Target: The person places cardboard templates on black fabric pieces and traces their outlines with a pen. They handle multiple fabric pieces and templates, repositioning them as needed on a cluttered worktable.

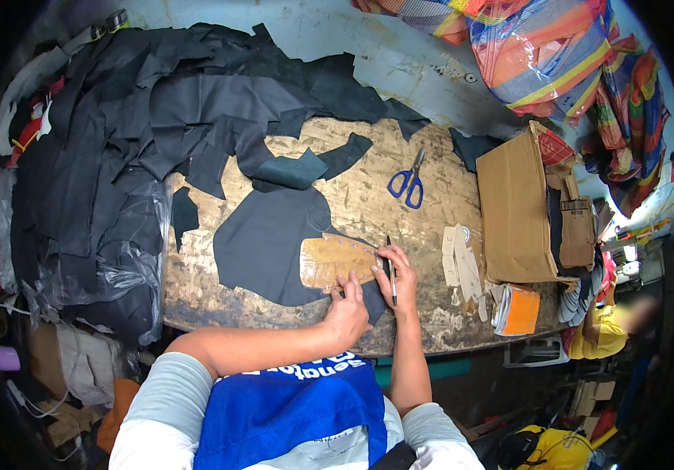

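A brown, shield-shaped pattern template [329, 262] lies on a piece of black leather-like material [255, 243] spread on the worn wooden table. My left hand [346, 307] rests on the template's near edge, its fingers bent and pressing down with nothing visible in them. At the template's right end, my right hand [397, 274] is closed around a slim dark pen [389, 251], which stands nearly upright between the fingers. The pen's lower end shows beside the palm.
Blue-handled scissors [407, 186] lie beyond my hands. Several pale card templates [459, 262] sit to the right, near a cardboard box [513, 207] and an orange-covered notepad [516, 310]. Black material [94, 172] is heaped at left. A person in yellow [599, 330] is at far right.
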The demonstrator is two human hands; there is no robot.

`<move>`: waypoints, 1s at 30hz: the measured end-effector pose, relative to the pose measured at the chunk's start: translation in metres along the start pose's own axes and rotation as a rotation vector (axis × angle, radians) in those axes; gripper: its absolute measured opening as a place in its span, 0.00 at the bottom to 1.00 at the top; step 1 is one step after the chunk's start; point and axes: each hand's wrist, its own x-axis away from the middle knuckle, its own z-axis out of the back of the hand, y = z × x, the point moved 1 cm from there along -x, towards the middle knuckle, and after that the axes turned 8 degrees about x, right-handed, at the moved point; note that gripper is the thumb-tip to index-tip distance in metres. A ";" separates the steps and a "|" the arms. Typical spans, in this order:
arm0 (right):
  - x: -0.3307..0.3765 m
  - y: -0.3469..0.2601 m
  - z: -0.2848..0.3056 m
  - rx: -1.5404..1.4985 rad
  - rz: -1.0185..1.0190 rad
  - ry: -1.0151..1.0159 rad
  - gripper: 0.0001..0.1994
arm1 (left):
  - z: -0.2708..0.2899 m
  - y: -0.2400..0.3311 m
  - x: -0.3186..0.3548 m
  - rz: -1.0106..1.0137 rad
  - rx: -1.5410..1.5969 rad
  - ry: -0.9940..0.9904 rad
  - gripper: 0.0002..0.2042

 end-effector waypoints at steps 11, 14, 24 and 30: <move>0.002 -0.003 0.001 0.087 0.073 0.008 0.14 | -0.001 -0.001 0.001 -0.009 -0.040 0.031 0.40; -0.004 -0.012 0.004 0.158 -0.006 0.047 0.13 | -0.001 -0.001 0.002 -0.012 -0.089 0.024 0.40; -0.015 -0.089 -0.004 -0.186 0.044 -0.666 0.07 | -0.021 0.000 -0.003 -0.160 -0.127 0.031 0.27; -0.033 -0.094 -0.019 0.093 0.308 -0.808 0.09 | -0.024 0.000 -0.005 -0.186 -0.135 -0.039 0.26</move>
